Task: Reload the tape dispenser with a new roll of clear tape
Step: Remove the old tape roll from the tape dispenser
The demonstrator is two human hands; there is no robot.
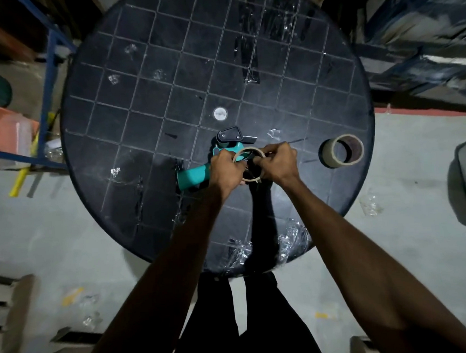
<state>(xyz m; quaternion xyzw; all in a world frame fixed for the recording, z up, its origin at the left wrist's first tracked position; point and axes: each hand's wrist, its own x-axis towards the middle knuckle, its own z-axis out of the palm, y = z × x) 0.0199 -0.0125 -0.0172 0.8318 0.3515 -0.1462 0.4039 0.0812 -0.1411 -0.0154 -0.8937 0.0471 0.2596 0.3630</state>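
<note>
Dark tabletop [146, 81]: left hand [226, 168] and right hand [278, 161] grip the empty ring [248, 150] on the dispenser [194, 177]; pull it straight off, new roll [330, 155] lies beside the dispenser.

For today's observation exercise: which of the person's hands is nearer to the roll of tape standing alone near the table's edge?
Right. The right hand is on the thin cardboard ring at the dispenser, on the side facing the roll of tape. The left hand is on the ring's far side, farther away.

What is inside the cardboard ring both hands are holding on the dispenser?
Inside the cardboard ring only dark dispenser parts show; the left hand and right hand cover its sides, so the hub can't be made out.
</note>
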